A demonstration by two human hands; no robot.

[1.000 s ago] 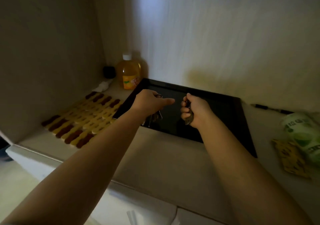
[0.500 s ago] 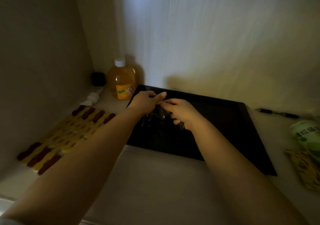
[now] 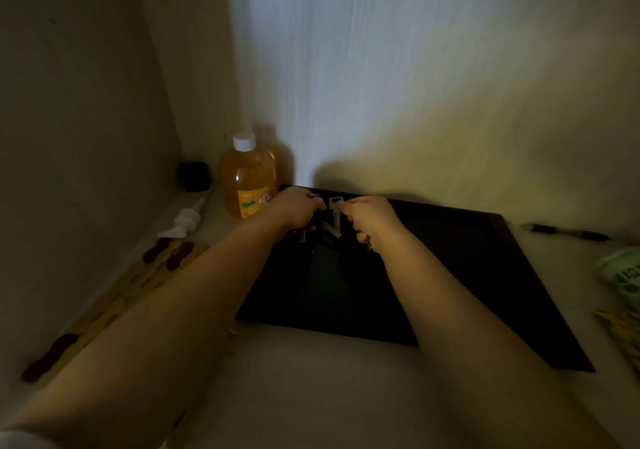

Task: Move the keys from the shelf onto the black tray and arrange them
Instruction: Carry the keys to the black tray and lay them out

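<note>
Your right hand [image 3: 369, 222] pinches a pale metal key [image 3: 335, 216] by its head; your left hand [image 3: 294, 208] is curled over more keys. Both have moved from the near edge to the far rim of the flat black tray [image 3: 485, 275], so arranging has begun.

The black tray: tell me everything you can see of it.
The black tray is a flat, dark, glossy rectangle with a low rim, lying on the pale shelf against the back wall. An orange bottle stands at its far left corner. The left hand and right hand are over its far end, where pale keys show between them.
</note>
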